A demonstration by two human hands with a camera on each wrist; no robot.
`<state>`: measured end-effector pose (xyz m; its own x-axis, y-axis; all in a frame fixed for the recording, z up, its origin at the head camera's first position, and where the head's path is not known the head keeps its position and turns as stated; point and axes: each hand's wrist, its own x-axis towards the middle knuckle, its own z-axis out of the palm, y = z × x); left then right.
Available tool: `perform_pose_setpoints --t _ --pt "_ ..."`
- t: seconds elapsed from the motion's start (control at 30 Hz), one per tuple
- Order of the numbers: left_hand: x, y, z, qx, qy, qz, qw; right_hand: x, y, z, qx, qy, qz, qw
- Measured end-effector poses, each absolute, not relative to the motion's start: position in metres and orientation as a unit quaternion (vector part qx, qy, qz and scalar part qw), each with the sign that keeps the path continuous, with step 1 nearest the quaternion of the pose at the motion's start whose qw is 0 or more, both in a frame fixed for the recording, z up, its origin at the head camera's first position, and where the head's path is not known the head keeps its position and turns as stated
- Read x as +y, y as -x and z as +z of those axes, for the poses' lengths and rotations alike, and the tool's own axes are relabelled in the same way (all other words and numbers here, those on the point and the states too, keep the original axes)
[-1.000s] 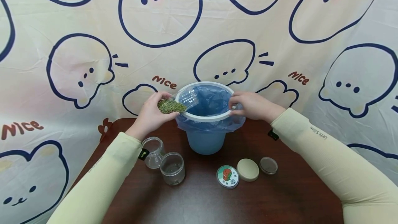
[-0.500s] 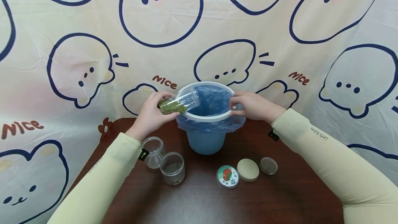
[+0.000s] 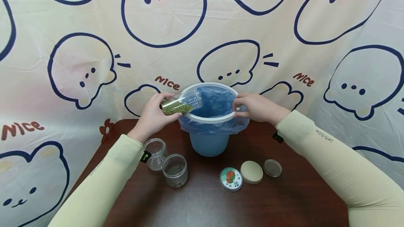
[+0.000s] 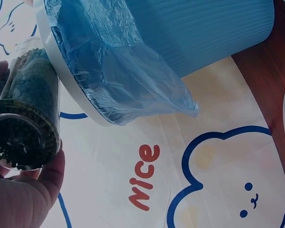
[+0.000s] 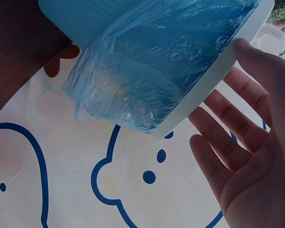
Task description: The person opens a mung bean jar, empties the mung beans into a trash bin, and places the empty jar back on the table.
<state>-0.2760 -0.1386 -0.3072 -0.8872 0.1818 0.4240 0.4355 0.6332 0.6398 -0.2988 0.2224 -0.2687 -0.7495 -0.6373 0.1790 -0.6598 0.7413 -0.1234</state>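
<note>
In the head view, my left hand [image 3: 153, 115] grips a clear jar [image 3: 191, 98] partly filled with mung beans [image 3: 177, 108]. The jar is tilted nearly sideways, its mouth over the left rim of a blue trash bin [image 3: 209, 145]. From the left wrist, the jar's base [image 4: 20, 137] faces the camera, with the thumb and fingers around the glassy side. My right hand [image 3: 257, 107] holds the bin's white rim [image 5: 205, 85] on the right side, the thumb on it and the fingers behind. A blue plastic bag [image 3: 217, 97] lines the bin and folds over its outside.
Two clear open jars [image 3: 175, 171] stand on the dark wooden table [image 3: 202, 207] left of the bin. To the right lie a lid with a tomato picture [image 3: 231, 179], a cream lid [image 3: 251, 172] and a clear lid [image 3: 273, 168]. A cartoon cloth [image 3: 142, 62] hangs behind.
The jar in my left hand has tipped slightly, and the mung beans inside have slid toward its mouth. My right hand stays at the bin's rim.
</note>
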Motion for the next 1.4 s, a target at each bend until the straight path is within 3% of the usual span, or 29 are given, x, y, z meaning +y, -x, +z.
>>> perform_pose_setpoints --t 1.4 --pt "-0.138 0.2775 -0.3004 -0.898 0.165 -0.378 0.152 0.2231 0.2995 -0.2704 -0.932 -0.346 0.093 0.059"
